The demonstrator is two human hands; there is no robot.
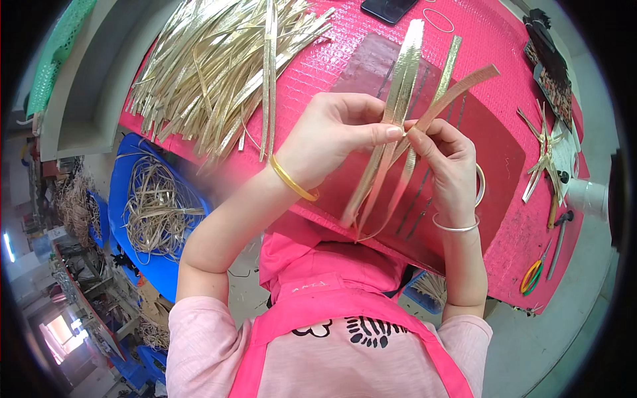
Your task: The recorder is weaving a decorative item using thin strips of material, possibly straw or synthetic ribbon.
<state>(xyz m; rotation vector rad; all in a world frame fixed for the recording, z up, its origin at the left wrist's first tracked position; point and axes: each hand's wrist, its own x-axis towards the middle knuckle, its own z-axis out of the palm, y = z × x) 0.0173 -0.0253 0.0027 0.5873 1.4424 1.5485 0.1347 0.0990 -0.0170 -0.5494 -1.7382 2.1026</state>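
Both hands hold a small bundle of flat golden strips [397, 106] above a pink table [345, 40]. My left hand [332, 136], with a gold bangle on the wrist, pinches the strips near their middle. My right hand [446, 159], wearing silver bangles, grips the same strips just to the right, where they cross. The strip ends fan upward and hang down toward my pink apron. A dark red mat [494, 146] lies under the hands.
A big heap of loose golden strips [225, 63] covers the table's left part. A blue bin [156, 212] with thin strips stands below left. A woven strip star [545, 156], pliers [556, 245], rubber bands [531, 275] and a phone [387, 8] lie on the right and at the top.
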